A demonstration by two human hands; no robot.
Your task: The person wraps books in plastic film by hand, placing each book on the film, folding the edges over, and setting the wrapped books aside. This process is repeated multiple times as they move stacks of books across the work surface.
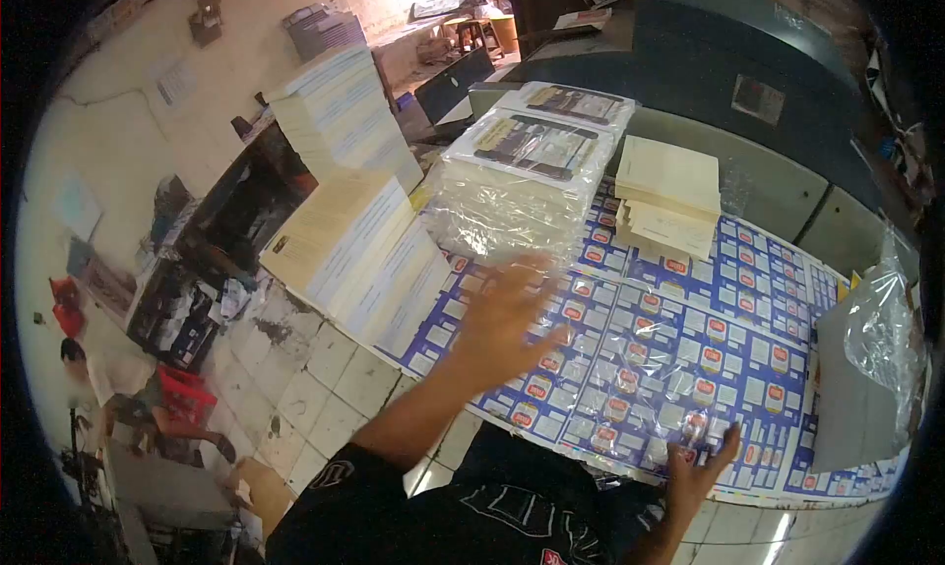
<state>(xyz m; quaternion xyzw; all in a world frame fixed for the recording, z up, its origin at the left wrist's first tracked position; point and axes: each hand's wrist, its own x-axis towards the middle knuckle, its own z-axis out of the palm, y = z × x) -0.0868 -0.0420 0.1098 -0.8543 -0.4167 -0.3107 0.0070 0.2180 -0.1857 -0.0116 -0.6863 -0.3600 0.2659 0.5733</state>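
My left hand (502,324) reaches over the table, fingers blurred and thumb spread apart, with nothing visible in it. Just beyond it stands a plastic-wrapped stack of printed sheets (536,156); whether the fingertips touch the wrap cannot be told. Lower right, my right hand (699,471) is at the table's near edge, its thumb and fingers apart and nothing seen between them. Between the hands, a glossy clear plastic sheet (640,368) appears to lie on the blue printed table covering (758,314).
Tall stacks of booklets (359,255) stand at the table's left edge. A smaller pile of cream paper (669,176) sits behind. A grey box with clear plastic (861,368) is at the right. A large dark machine (728,63) backs the table. Another person (128,388) sits far left.
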